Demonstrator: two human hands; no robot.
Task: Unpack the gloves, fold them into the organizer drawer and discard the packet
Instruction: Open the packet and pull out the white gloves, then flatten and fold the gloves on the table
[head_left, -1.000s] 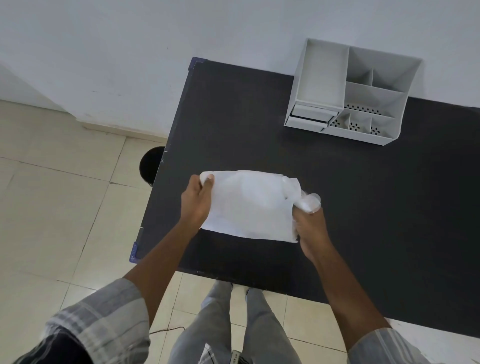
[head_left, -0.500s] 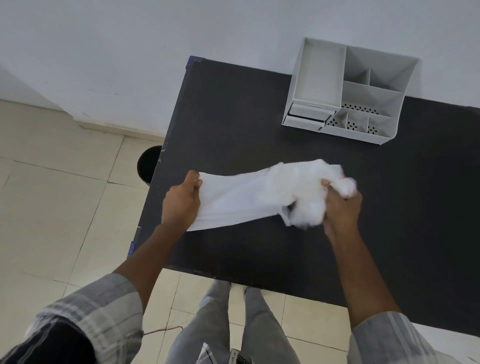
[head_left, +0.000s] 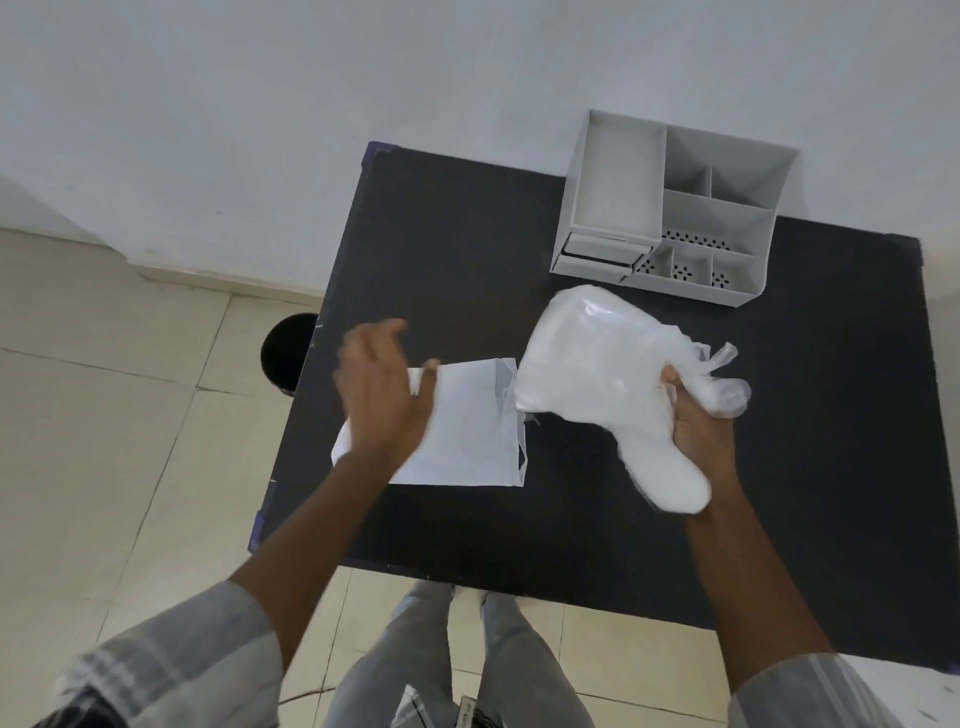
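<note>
My right hand (head_left: 698, 421) grips a bundle of thin, translucent white plastic gloves (head_left: 602, 374), held above the black table at centre right. The bundle is out of the packet, only its left edge near the packet's mouth. The flat white packet (head_left: 467, 431) lies near the table's left edge. My left hand (head_left: 382, 395) hovers over the packet's left end, blurred, fingers spread, thumb touching the packet's top edge. The grey organizer (head_left: 670, 208) stands at the back against the wall, its small drawer (head_left: 602, 254) at the lower left front.
A black table (head_left: 779, 493) fills the middle, its left edge running beside a tiled floor. A round black bin (head_left: 285, 353) stands on the floor just left of the table. A white wall rises behind. My legs show below the table's near edge.
My right hand pulled the gloves rightward, clear of the packet. My left hand loosened its grip on the packet's left end and opened. The packet now lies flat on the table.
</note>
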